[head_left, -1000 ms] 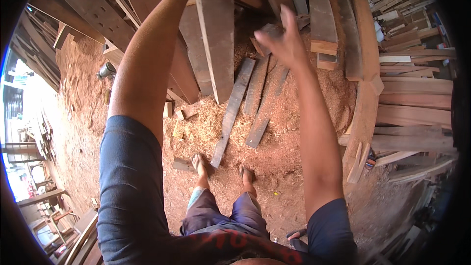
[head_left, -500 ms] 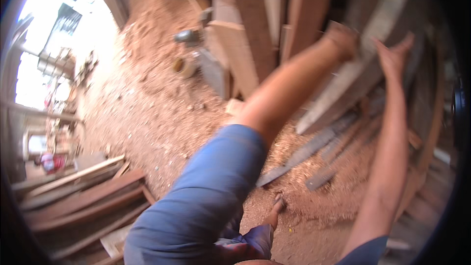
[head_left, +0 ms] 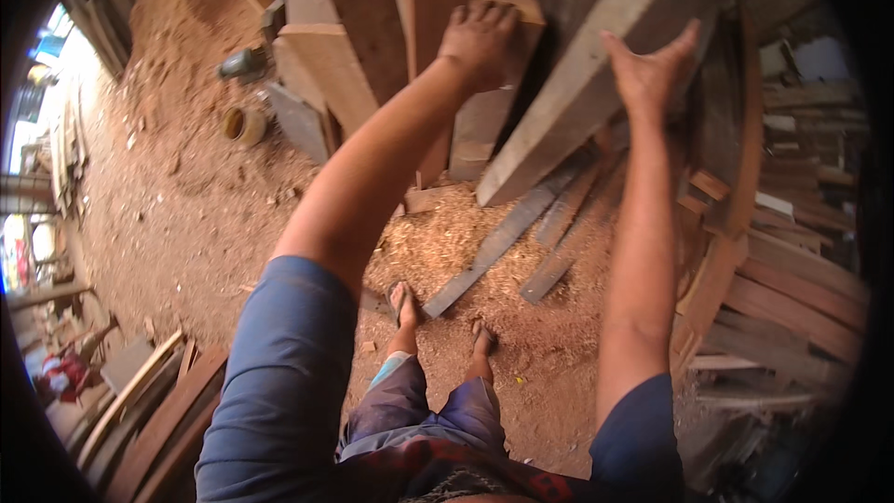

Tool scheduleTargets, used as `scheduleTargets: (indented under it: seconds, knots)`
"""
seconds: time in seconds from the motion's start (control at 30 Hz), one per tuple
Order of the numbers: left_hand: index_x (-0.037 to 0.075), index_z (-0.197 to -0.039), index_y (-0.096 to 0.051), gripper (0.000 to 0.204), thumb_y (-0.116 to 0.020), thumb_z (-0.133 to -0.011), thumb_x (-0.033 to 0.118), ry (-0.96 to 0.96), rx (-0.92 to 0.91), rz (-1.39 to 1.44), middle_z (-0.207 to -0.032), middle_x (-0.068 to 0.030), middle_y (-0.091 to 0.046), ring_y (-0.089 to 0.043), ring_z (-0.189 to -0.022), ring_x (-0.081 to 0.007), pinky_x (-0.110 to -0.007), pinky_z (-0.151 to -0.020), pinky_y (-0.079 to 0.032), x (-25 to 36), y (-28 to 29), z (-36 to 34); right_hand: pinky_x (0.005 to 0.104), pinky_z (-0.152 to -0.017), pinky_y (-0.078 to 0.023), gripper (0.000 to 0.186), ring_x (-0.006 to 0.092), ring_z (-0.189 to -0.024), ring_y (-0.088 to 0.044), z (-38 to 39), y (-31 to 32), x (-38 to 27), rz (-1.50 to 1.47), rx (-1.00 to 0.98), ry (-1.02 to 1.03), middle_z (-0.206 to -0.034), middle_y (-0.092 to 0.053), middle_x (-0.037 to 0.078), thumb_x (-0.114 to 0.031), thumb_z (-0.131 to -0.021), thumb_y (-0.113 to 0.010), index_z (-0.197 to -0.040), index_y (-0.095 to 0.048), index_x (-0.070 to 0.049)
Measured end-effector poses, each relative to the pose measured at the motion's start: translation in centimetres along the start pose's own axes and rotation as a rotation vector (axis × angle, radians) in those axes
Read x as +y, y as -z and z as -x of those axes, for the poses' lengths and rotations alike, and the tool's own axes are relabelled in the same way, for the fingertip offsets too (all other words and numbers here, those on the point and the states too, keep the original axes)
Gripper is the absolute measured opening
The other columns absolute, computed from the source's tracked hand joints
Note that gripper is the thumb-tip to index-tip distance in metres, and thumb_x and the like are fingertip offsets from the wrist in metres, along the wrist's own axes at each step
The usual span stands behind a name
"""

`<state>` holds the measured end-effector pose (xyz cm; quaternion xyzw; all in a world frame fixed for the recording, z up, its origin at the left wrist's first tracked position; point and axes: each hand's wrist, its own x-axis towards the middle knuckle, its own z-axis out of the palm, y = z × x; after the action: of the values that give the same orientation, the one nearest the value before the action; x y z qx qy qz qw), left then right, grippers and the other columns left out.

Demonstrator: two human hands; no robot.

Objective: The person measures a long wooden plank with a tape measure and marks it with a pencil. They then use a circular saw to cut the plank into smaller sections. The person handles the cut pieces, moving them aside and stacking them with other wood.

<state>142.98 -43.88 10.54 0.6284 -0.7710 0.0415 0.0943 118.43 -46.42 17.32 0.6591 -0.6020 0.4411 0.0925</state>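
A wooden plank (head_left: 484, 121) with a pale sawn end stands among the leaning timber ahead. My left hand (head_left: 480, 45) reaches up to its top end, fingers bent over the edge. Just to the right, a thick, greyish beam (head_left: 568, 84) slants from upper right down to the ground. My right hand (head_left: 644, 74) is at the beam's right side, thumb and fingers spread wide in a V. Whether the palm presses on the beam cannot be made out.
More boards (head_left: 326, 70) lean at the upper left of my left arm. Grey strips (head_left: 503, 247) lie on sawdust before my feet. A power tool (head_left: 244, 65) and a round container (head_left: 244, 126) sit on the dirt. Timber piles (head_left: 158, 419) flank both sides.
My view has swung, so the scene sits further left and more of my legs shows. My left hand now rests on the plank's end; my right hand stays spread beside the beam.
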Motion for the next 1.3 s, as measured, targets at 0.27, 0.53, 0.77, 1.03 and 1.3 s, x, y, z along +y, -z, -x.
scheduleTargets:
  seconds: [0.27,0.53,0.77,1.03,1.3]
  knots:
    - [0.014,-0.161,-0.031,0.105,-0.077,-0.068,0.004,-0.036,-0.018,0.017,-0.165,-0.0084,-0.037,-0.026,-0.157,-0.0272,-0.053,-0.125,-0.03,0.6,-1.6,-1.7,0.0451,-0.124,-0.033,0.13,0.0407,-0.151,-0.035,-3.5,-1.3,-2.5,-0.01,-0.504,-0.119,-0.167,-0.026,0.027,-0.051,-0.077,-0.086,-0.167,-0.003,-0.009]
    - [0.011,-0.16,-0.033,0.093,-0.07,-0.076,0.007,-0.044,0.101,0.037,-0.162,-0.011,-0.041,-0.031,-0.154,-0.0298,-0.055,-0.124,-0.028,0.0,-2.3,-1.3,0.0465,-0.12,-0.038,0.097,0.0419,-0.148,-0.041,7.6,-0.4,5.8,-0.412,-0.548,-0.219,-0.159,-0.041,0.029,-0.04,-0.089,-0.077,-0.162,-0.026,-0.004]
    - [0.001,-0.156,-0.035,0.083,-0.069,-0.08,0.007,-0.121,0.116,0.33,-0.153,-0.0262,-0.046,-0.039,-0.146,-0.0453,-0.054,-0.12,-0.033,2.4,-8.7,18.1,0.0458,-0.116,-0.042,0.067,0.0416,-0.142,-0.049,67.4,25.6,11.9,-0.136,-1.282,-1.215,-0.151,-0.05,0.031,-0.036,-0.097,-0.064,-0.152,-0.046,-0.002]
    - [-0.002,-0.152,-0.041,0.084,-0.067,-0.094,0.053,0.92,-1.335,0.578,-0.142,-0.0373,-0.055,-0.053,-0.134,-0.0505,-0.051,-0.112,-0.045,0.8,-16.6,69.1,0.0459,-0.084,-0.057,0.068,0.0342,-0.085,-0.075,89.9,48.9,6.4,0.098,-2.198,-0.575,-0.097,-0.077,0.019,-0.067,-0.095,-0.05,-0.103,-0.079,-0.006]
    - [0.003,-0.15,-0.045,0.073,-0.065,-0.094,0.046,0.567,-1.171,0.416,-0.144,-0.0254,-0.052,-0.049,-0.136,-0.0443,-0.056,-0.115,-0.037,9.9,-8.2,65.4,0.0456,-0.116,-0.041,0.088,0.0401,-0.14,-0.051,73.6,3.9,17.4,-0.138,-1.14,-1.222,-0.15,-0.053,0.028,-0.047,-0.087,-0.077,-0.153,-0.04,-0.003]
